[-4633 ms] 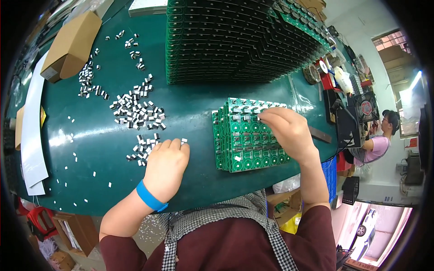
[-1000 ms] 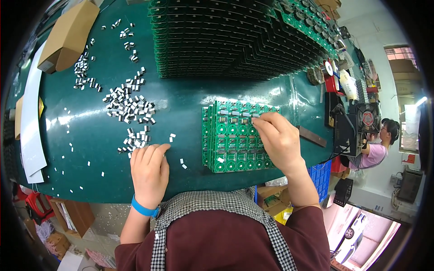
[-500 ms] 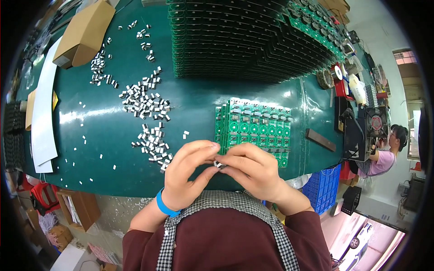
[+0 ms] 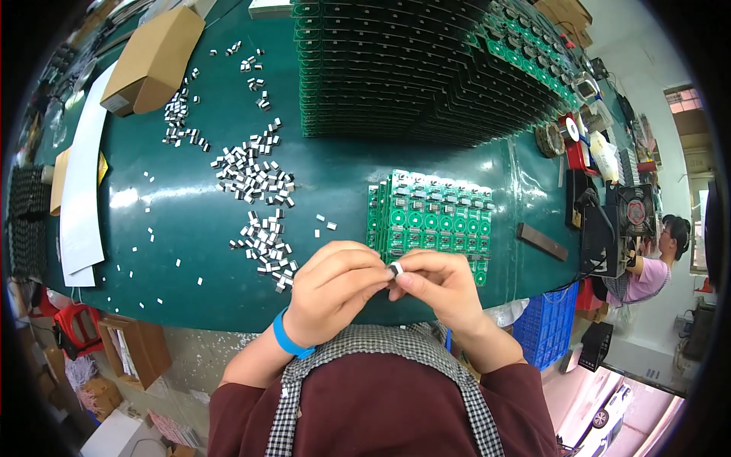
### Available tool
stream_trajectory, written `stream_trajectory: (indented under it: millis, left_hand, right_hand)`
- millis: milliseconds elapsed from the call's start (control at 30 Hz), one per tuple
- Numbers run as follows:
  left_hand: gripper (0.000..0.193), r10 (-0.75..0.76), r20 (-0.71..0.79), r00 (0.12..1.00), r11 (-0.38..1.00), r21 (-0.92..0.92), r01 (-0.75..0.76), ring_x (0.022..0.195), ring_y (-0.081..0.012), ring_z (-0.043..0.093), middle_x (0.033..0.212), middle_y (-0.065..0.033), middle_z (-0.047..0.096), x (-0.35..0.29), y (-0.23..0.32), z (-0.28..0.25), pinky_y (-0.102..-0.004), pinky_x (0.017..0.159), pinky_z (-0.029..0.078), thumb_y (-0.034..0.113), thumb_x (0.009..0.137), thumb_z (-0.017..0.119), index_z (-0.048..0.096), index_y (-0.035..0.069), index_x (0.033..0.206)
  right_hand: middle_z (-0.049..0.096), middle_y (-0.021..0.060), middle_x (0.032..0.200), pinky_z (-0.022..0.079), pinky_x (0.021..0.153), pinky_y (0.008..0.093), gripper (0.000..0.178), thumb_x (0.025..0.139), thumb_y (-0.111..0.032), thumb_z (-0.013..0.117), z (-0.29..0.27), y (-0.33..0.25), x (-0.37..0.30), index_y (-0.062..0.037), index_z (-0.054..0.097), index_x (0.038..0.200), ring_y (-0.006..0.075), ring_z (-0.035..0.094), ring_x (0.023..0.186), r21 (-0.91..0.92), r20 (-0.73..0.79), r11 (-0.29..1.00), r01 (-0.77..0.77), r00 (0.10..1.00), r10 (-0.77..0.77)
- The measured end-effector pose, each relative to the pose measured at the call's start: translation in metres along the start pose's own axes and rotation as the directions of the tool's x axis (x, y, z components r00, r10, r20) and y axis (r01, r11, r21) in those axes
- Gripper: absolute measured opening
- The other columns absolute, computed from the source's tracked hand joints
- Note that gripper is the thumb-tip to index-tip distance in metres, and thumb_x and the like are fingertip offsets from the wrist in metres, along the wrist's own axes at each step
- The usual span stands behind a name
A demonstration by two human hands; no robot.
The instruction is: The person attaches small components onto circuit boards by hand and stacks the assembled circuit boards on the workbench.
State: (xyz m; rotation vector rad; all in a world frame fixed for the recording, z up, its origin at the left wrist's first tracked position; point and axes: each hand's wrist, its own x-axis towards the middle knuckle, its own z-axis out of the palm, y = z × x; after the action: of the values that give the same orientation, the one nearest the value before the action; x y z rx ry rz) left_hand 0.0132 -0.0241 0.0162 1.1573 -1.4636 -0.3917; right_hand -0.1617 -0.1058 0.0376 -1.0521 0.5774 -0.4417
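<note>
Both of my hands meet above the table's near edge, closed at the fingertips around one small block-shaped electronic part (image 4: 396, 269) with a white face and a dark side. My left hand (image 4: 331, 286), with a blue band on its wrist, pinches the part from the left. From the other side, the thumb and forefinger of my right hand (image 4: 438, 280) grip its white end. Just beyond my fingers stands a short stack of green circuit boards (image 4: 438, 221). Many similar black-and-white parts (image 4: 255, 175) lie in loose heaps to the left.
A tall block of stacked circuit boards (image 4: 381, 76) fills the far middle. Tiny white pieces (image 4: 178, 262) are scattered on the green table (image 4: 205, 305). A cardboard box (image 4: 152, 61) and white sheets (image 4: 82, 183) sit at left; a dark bar (image 4: 541, 241) lies right. Another person (image 4: 656, 266) sits far right.
My hands have shifted slightly right, and the part's white face now shows between the fingertips. My left fingers have straightened and lie closer together. The whole view has shifted a little.
</note>
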Motion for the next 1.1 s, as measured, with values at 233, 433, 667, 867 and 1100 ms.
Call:
stream_trajectory:
  millis: [233, 433, 667, 867, 1100]
  left_hand:
    - [0.02, 0.095, -0.034, 0.995, 0.994, 0.052, -0.093, 0.079, -0.0277, 0.067, 0.086, -0.0109, 0.067, -0.004, 0.0, 0.007, -0.0339, 0.069, 0.054, -0.002, 0.068, 0.075, 0.065, 0.001, 0.085]
    - [0.017, -0.086, -0.025, 0.996, 0.976, -0.205, 0.079, 0.08, -0.0263, 0.067, 0.085, -0.0104, 0.068, -0.008, 0.003, 0.007, -0.0332, 0.071, 0.054, -0.001, 0.07, 0.074, 0.068, 0.0, 0.086]
    - [0.016, -0.165, 0.016, 0.986, 0.941, -0.296, 0.162, 0.08, -0.0259, 0.067, 0.083, -0.0102, 0.068, -0.012, 0.002, 0.012, -0.0334, 0.071, 0.053, 0.0, 0.071, 0.074, 0.066, 0.001, 0.085]
    - [0.017, -0.045, 0.017, 0.999, 0.957, -0.288, 0.048, 0.075, -0.0253, 0.064, 0.083, -0.009, 0.065, -0.012, -0.003, 0.014, -0.0341, 0.067, 0.051, -0.001, 0.07, 0.073, 0.065, 0.002, 0.085]
    - [0.021, -0.049, 0.07, 0.996, 0.957, -0.283, 0.067, 0.076, -0.0247, 0.064, 0.085, -0.009, 0.064, -0.016, -0.001, 0.017, -0.0335, 0.067, 0.051, -0.002, 0.07, 0.073, 0.065, 0.002, 0.089]
  right_hand:
    - [0.062, 0.0093, 0.091, 0.053, 0.065, 0.0235, 0.013, 0.087, -0.005, 0.066, -0.003, -0.003, -0.006, 0.0041, 0.065, 0.097, 0.0121, 0.064, 0.076, -0.324, 0.042, 0.945, 0.036, 0.999, -0.024]
    - [0.065, 0.0093, 0.086, 0.055, 0.064, 0.027, 0.022, 0.071, -0.003, 0.079, 0.006, -0.006, -0.004, -0.0009, 0.067, 0.089, 0.0174, 0.067, 0.076, -0.701, 0.107, 0.577, 0.419, 0.861, -0.497]
    - [0.067, 0.0104, 0.089, 0.055, 0.065, 0.0293, 0.024, 0.068, 0.0, 0.078, 0.003, -0.003, -0.006, -0.0013, 0.067, 0.089, 0.0215, 0.067, 0.079, -0.727, 0.224, 0.431, 0.534, 0.779, -0.586]
    - [0.066, 0.0106, 0.09, 0.054, 0.065, 0.0285, 0.026, 0.067, 0.001, 0.077, -0.002, -0.003, -0.005, -0.0013, 0.066, 0.09, 0.0219, 0.066, 0.077, -0.654, 0.238, 0.539, 0.531, 0.82, -0.52]
    - [0.067, 0.0116, 0.086, 0.053, 0.06, 0.0281, 0.022, 0.068, -0.001, 0.078, -0.009, -0.004, -0.004, -0.0008, 0.066, 0.086, 0.02, 0.066, 0.073, -0.637, 0.332, 0.536, 0.554, 0.824, -0.458]
